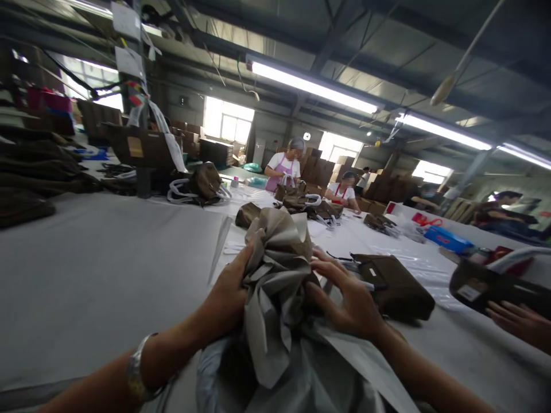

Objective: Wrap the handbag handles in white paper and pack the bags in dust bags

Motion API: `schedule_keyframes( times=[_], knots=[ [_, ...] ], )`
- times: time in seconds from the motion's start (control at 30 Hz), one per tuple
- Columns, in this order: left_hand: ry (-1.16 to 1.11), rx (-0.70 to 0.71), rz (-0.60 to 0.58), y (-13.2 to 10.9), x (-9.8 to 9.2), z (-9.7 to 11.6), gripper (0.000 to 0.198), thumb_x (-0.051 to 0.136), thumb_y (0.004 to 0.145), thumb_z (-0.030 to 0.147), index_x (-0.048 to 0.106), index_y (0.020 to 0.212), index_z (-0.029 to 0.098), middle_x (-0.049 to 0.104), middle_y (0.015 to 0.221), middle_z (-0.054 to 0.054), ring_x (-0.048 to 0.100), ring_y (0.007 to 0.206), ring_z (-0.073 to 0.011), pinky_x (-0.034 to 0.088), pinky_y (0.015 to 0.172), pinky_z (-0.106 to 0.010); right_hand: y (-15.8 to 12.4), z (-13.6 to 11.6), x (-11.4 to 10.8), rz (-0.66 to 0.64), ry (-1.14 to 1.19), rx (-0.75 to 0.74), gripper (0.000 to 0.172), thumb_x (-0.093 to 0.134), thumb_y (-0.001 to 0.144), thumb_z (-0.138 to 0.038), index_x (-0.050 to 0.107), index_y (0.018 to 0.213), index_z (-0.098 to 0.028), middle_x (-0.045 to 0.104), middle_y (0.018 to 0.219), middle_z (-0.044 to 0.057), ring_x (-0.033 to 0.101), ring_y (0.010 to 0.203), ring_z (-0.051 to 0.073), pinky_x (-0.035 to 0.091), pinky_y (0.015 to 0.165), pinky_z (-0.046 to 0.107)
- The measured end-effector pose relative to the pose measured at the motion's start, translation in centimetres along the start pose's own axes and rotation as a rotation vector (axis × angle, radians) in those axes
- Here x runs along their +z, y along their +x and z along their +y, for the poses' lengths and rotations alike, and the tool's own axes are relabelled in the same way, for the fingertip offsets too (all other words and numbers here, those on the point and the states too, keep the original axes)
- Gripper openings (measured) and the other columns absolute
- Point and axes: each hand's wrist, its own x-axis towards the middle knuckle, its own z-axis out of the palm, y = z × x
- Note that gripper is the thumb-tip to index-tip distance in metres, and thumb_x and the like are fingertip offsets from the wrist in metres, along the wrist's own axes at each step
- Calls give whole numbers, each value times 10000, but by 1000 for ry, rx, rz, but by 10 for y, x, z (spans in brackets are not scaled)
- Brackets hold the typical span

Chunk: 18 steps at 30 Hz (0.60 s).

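Note:
A crumpled bundle of grey paper (pixel 279 269) is held up in front of me, between my two hands. My left hand (pixel 232 287) grips its left side, the thumb lying along the paper and the other fingers mostly hidden behind it. On the opposite side, my right hand (pixel 344 295) presses the bundle with bent fingers and thumb. Loose sheets of the paper hang down below toward my body. Just beyond my right hand lies a dark brown bag (pixel 394 284) on the white table (pixel 129 275).
Brown bags with white-wrapped handles (pixel 206 183) stand across the table. Dark cloth pieces (pixel 30 178) are stacked at the left. At right, another person's hand (pixel 523 321) touches a brown bag (pixel 477 287) near a blue box (pixel 447 238). Co-workers (pixel 284 166) work across the table.

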Motion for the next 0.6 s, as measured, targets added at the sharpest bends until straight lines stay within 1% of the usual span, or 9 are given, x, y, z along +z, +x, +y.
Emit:
schedule_keyframes(
  times=[0.07, 0.13, 0.2, 0.3, 0.37, 0.43, 0.47, 0.53, 0.6],
  knots=[
    [-71, -1, 3, 2, 11, 6, 861, 713, 767, 166, 358, 1550, 207, 463, 1546, -75, 384, 1444, -326, 343, 1194, -446, -4, -2, 6, 76, -13, -92, 589, 681, 872, -413, 479, 1397, -237, 369, 1581, 145, 408, 1432, 328, 475, 1081, 466],
    [-213, -22, -19, 2, 24, 15, 849, 715, 754, 144, 392, 1534, 232, 469, 1544, -50, 394, 1440, -309, 345, 1195, -412, -3, -1, 17, -38, -10, -138, 946, 755, 784, -446, 248, 1555, -237, 230, 1639, 168, 264, 1499, 356, 431, 1113, 515],
    [-389, -64, -96, 1, 32, 23, 796, 721, 753, 161, 455, 1498, 257, 514, 1509, -31, 441, 1410, -298, 353, 1191, -382, 1, 4, 27, -157, -8, -132, 1131, 791, 712, -426, 124, 1599, -210, 243, 1630, 188, 231, 1506, 368, 375, 1148, 542],
    [-596, -93, -202, -1, 23, 22, 586, 647, 794, 257, 590, 1376, 221, 660, 1327, -52, 553, 1300, -328, 446, 1113, -424, 7, 17, 28, -195, 52, -74, 1041, 776, 680, -356, 261, 1570, -192, 413, 1551, 176, 405, 1430, 360, 380, 1153, 519],
    [-603, -40, -122, -5, 4, 9, 474, 557, 826, 292, 644, 1279, 182, 719, 1170, -77, 643, 1157, -329, 537, 979, -439, 6, 28, 21, -188, 43, -54, 925, 760, 682, -337, 388, 1513, -177, 501, 1489, 165, 473, 1379, 368, 387, 1147, 529],
    [-406, 103, 29, -12, -17, -10, 363, 496, 879, 269, 668, 1184, 172, 733, 1037, -76, 693, 975, -270, 570, 840, -376, 1, 39, 12, -188, 7, -57, 870, 761, 677, -328, 455, 1473, -154, 551, 1442, 176, 483, 1365, 392, 385, 1142, 559],
    [-273, 187, 64, -16, -26, -19, 283, 508, 892, 258, 692, 1089, 174, 732, 935, -63, 693, 851, -230, 565, 763, -330, -2, 44, 10, -185, -13, -66, 868, 772, 667, -328, 473, 1462, -148, 565, 1427, 182, 478, 1365, 406, 386, 1138, 571],
    [-31, 353, -8, -24, -38, -35, 150, 586, 863, 272, 702, 840, 181, 684, 720, -33, 619, 629, -170, 517, 627, -275, -7, 50, 7, -190, -46, -109, 869, 789, 650, -330, 496, 1451, -160, 587, 1403, 180, 474, 1363, 423, 394, 1129, 584],
    [94, 454, -135, -27, -42, -44, 184, 661, 782, 317, 653, 642, 199, 615, 574, -18, 542, 523, -157, 484, 557, -276, -11, 50, 8, -201, -52, -170, 839, 775, 661, -308, 502, 1446, -191, 604, 1387, 161, 495, 1351, 409, 432, 1113, 549]
  ],
)
